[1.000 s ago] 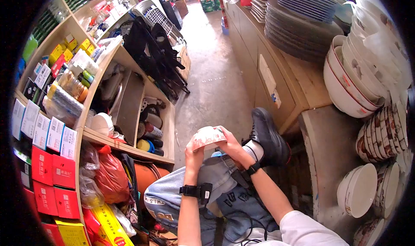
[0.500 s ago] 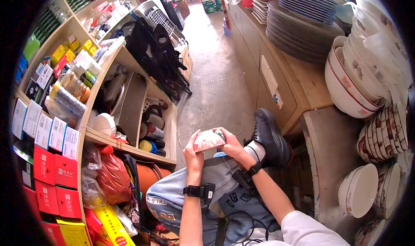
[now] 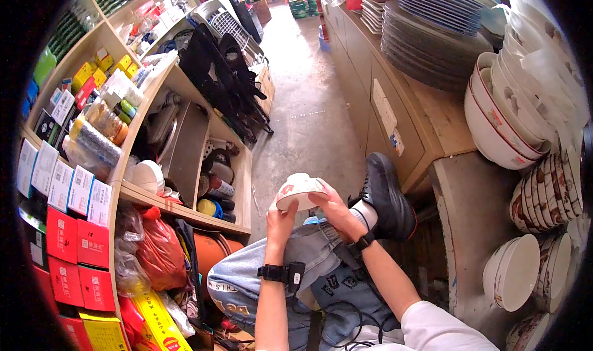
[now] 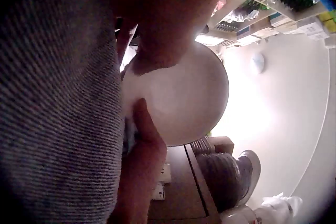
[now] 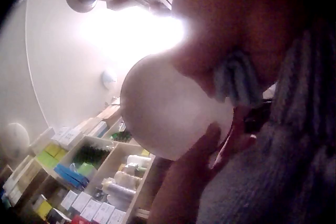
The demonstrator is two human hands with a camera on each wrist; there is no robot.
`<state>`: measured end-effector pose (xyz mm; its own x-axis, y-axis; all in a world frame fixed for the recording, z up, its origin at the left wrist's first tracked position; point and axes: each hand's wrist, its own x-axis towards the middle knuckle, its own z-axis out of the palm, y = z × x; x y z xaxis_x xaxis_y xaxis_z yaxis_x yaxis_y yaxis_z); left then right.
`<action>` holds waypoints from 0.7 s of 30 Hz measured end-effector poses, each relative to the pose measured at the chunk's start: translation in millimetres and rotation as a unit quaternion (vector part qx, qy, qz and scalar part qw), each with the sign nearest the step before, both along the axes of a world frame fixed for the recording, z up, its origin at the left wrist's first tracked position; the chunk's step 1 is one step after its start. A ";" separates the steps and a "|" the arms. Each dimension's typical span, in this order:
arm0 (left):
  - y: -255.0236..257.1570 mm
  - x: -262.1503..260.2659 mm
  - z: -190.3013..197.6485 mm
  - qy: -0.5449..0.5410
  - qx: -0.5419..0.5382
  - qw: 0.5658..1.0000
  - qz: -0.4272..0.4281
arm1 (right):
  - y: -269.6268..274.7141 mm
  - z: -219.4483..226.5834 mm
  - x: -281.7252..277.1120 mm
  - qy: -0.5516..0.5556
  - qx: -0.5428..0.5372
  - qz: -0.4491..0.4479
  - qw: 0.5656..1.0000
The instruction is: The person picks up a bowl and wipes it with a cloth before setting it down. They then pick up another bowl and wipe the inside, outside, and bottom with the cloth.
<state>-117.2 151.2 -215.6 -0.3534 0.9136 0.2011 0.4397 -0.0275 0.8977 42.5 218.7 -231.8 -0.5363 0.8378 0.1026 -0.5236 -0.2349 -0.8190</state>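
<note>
A small white bowl (image 3: 296, 192) with a red pattern on its outside is held upside down over the lap, its base facing up in the head view. My left hand (image 3: 281, 218) grips its left side, thumb on the outer wall. On the other side my right hand (image 3: 332, 209) holds the bowl near the rim. Both wrist views look up into the pale, plain inside of the bowl (image 4: 184, 98). Bluish-grey fabric (image 5: 239, 79) shows beside the right hand's fingers in the right wrist view.
Shelves with red boxes (image 3: 65, 234) and other goods line the left. A wooden cabinet (image 3: 395, 104) bears stacked plates (image 3: 426, 48) on the right, with large bowls (image 3: 500, 122) and smaller bowls (image 3: 509, 271) nearer. A black shoe (image 3: 386, 196) is just beyond the right hand.
The bowl has turned in both hands: it was tilted with its patterned side up half a second ago, and now its base faces up. The arms have barely moved.
</note>
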 end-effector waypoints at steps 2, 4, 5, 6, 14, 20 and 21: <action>-0.4 -4.3 -8.1 0.006 -0.004 1.000 0.000 | -1.0 1.4 0.4 -0.027 0.008 0.000 1.000; -0.8 -5.1 -8.9 0.012 -0.008 1.000 0.000 | -1.6 4.8 0.3 -0.053 0.016 0.001 0.998; -0.3 -4.6 -9.6 -0.046 -0.016 0.999 -0.005 | -1.7 6.5 0.3 -0.064 0.017 0.000 0.998; 0.0 -3.6 -8.8 -0.104 -0.025 0.994 -0.010 | -1.3 6.0 0.3 -0.075 0.018 -0.001 0.997; -6.0 4.8 15.9 0.018 0.019 0.999 0.043 | 1.1 -2.5 -3.7 -0.222 0.164 -0.064 0.959; -7.4 11.4 30.4 0.141 0.013 0.988 0.067 | -0.6 -5.0 -5.1 -0.244 0.178 -0.100 0.948; -6.3 9.5 28.2 0.140 0.008 0.988 0.058 | -0.6 -6.2 -4.2 -0.249 0.181 -0.107 0.945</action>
